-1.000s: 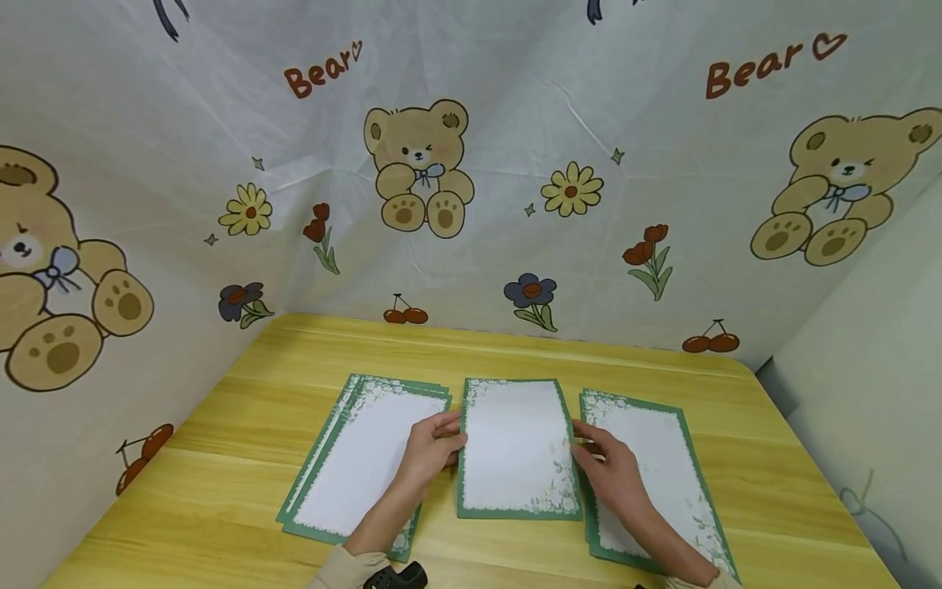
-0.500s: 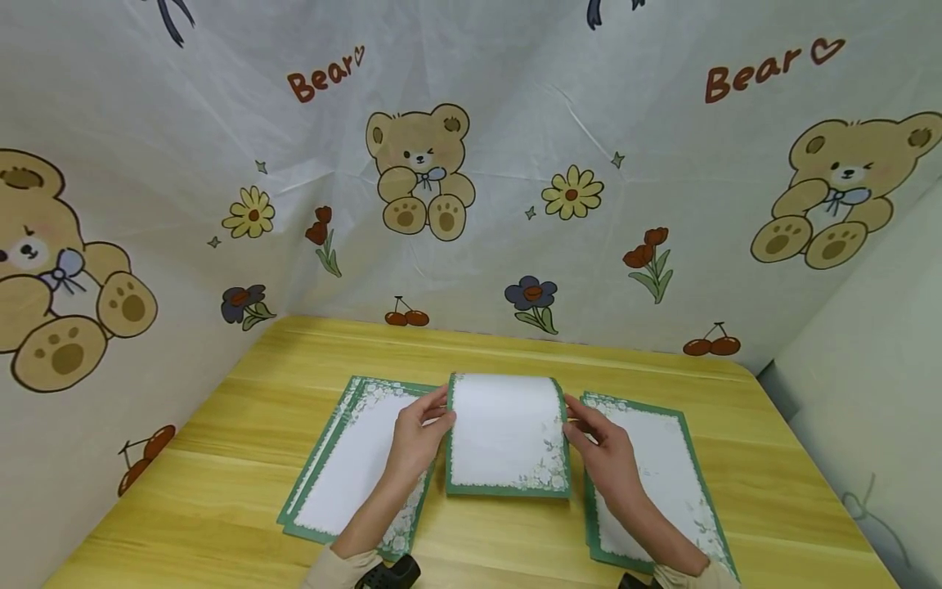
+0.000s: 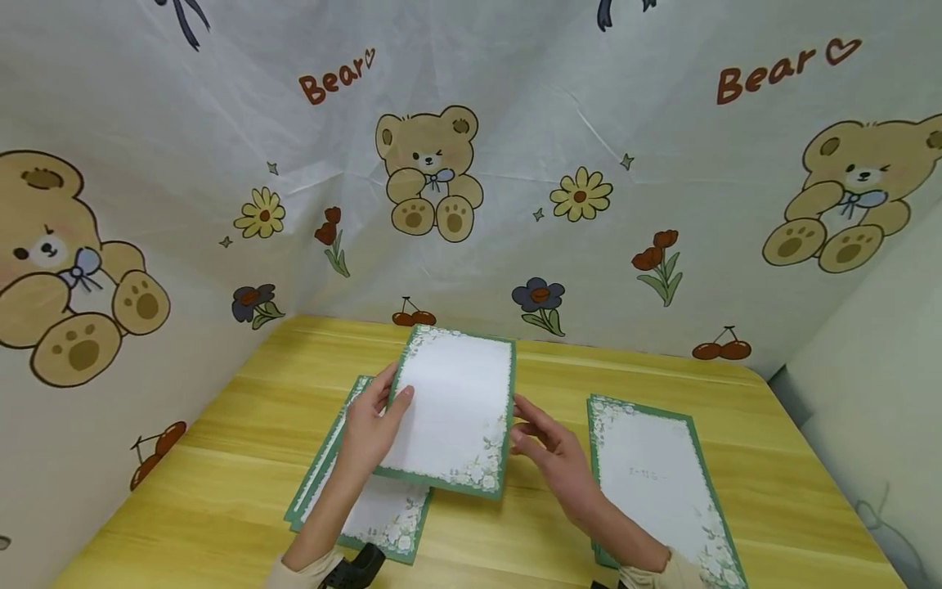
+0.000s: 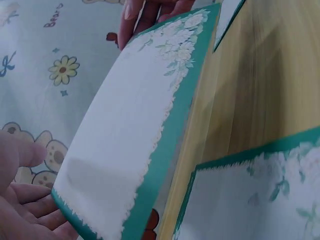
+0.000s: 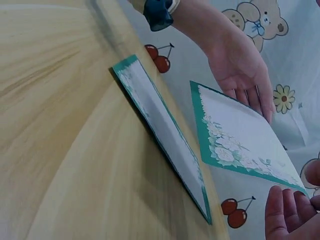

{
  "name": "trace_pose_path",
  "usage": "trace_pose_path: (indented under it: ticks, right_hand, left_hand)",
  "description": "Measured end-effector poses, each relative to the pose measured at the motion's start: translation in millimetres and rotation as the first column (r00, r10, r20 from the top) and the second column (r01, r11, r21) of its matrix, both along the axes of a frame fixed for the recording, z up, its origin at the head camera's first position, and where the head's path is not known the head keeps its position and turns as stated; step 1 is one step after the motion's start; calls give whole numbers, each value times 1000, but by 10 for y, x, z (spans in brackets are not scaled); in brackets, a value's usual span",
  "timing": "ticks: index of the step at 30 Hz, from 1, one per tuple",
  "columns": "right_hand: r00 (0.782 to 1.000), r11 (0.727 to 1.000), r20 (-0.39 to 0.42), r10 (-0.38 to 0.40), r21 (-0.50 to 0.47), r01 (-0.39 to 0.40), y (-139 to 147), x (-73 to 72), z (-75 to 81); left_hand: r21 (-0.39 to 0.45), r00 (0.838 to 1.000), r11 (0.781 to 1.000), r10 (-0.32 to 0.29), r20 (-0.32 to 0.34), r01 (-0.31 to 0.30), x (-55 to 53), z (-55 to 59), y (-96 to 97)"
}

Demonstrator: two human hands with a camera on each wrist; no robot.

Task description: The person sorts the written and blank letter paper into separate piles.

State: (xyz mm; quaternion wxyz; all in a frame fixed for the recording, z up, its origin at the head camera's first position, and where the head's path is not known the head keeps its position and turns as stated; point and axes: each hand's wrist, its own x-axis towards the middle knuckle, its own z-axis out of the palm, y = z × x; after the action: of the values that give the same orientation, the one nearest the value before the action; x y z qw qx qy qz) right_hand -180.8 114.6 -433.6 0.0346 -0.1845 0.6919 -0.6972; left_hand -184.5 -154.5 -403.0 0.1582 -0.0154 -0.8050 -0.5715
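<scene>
A white sheet of paper [image 3: 452, 409] with a green border and pale flowers is held up, tilted, over the left stack of similar sheets [image 3: 383, 515]. My left hand [image 3: 371, 421] grips its left edge, the thumb over the face and the fingers behind. At the opposite edge, my right hand [image 3: 552, 454] holds with thumb and fingertips. The right wrist view shows the raised sheet [image 5: 245, 135] between both hands, above the table. In the left wrist view, the left fingers [image 4: 37, 212] lie beneath the sheet's near end. The raised sheet hides the upper part of the left stack.
Another stack of matching sheets [image 3: 655, 474] lies to the right on the yellow wood-grain table [image 3: 567, 368]. A cloth printed with bears [image 3: 508, 155] hangs behind and at the left. A pale wall [image 3: 876, 384] with a thin cord stands at the right.
The sheet has risen from the middle of the table and moved left, now overlapping the left stack and tilting. Both hands have moved left with it; the right hand has left the right stack.
</scene>
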Motion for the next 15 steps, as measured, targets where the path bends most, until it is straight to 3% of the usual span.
trace_pose_path:
  ticks: [3,6,10,15]
  right_hand:
    - [991,992,45,125,-1,-125,-146,21,-45]
    - [969,974,106,225,-7,-226,-286,49,-95]
    - [937,958,198,287,-38,-285,-455,85,-184]
    - [892,948,321,317,-94,-303,-604,121,-278]
  left_hand:
    - [-71,996,997,25,80,-20,40,13,-185]
    - [-146,987,989,51,152,-28,83,-4,-342]
    - [-258,971,966,73,228,-12,137,-67,-505]
    - [-351,962,936,75,262,22,186,-172,-653]
